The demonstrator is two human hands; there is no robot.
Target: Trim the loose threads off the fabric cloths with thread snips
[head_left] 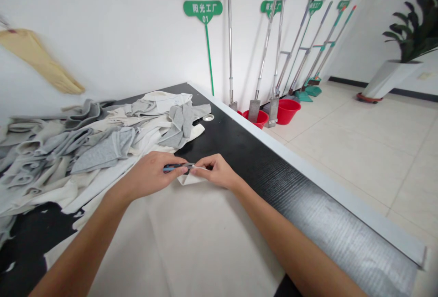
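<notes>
A large piece of off-white cloth point(205, 228) is spread over the near part of the black table. My left hand point(155, 174) is closed around small thread snips point(176, 166) with a blue handle, their metal tip pointing right. My right hand point(215, 171) pinches the cloth's far edge, which is folded up at a corner. The tip of the snips meets the cloth edge right beside my right fingertips. Whether the blades are apart is too small to make out.
Grey and white fabric scraps point(102, 137) are heaped at the left. The black table point(239, 146) has a pale edge strip along its right side. Beyond it, mops, brooms and red buckets point(287, 111) stand by the wall. A yellow rubber glove point(41, 59) hangs at left.
</notes>
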